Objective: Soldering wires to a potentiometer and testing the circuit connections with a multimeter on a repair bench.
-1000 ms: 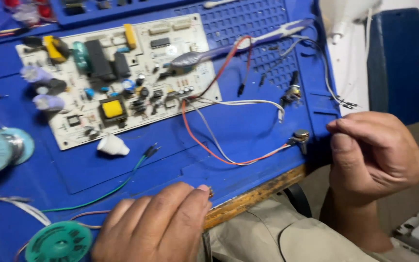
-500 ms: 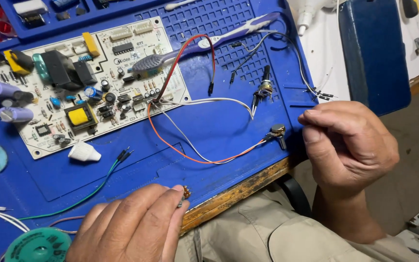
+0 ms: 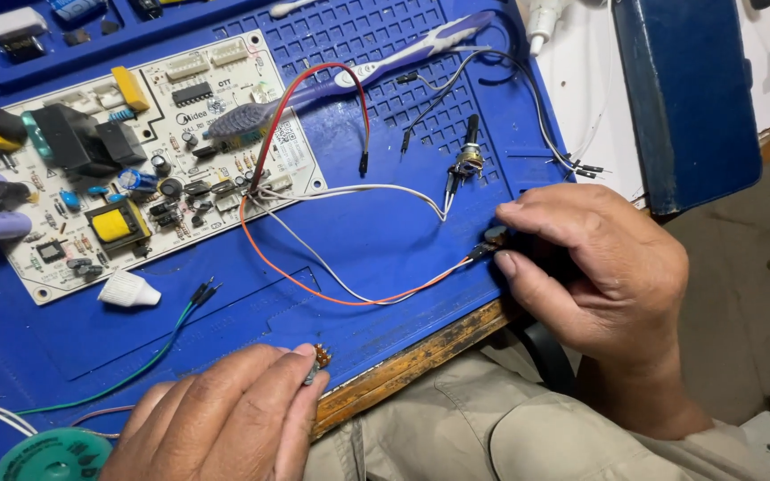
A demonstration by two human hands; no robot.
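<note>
A white rectangular circuit board (image 3: 135,165) lies on the left of the blue silicone work mat (image 3: 376,240). A purple-handled toothbrush (image 3: 349,76) rests across the board's right end. Right of the board, an orange wire (image 3: 314,287) runs to the right hand (image 3: 594,272) at the mat's edge. The left hand (image 3: 225,419) sits at the near edge (a small brown component (image 3: 319,358) at its fingertips), with a green solder spool (image 3: 51,454) to its left.

The work mat (image 3: 385,232) looks like matt blue rubber, its far part gridded. The circuit board (image 3: 149,160) is smooth and pale with glossy plastic parts. The tabletop (image 3: 403,374) edge is worn, rough wood. The trousers (image 3: 492,428) are khaki cloth.
</note>
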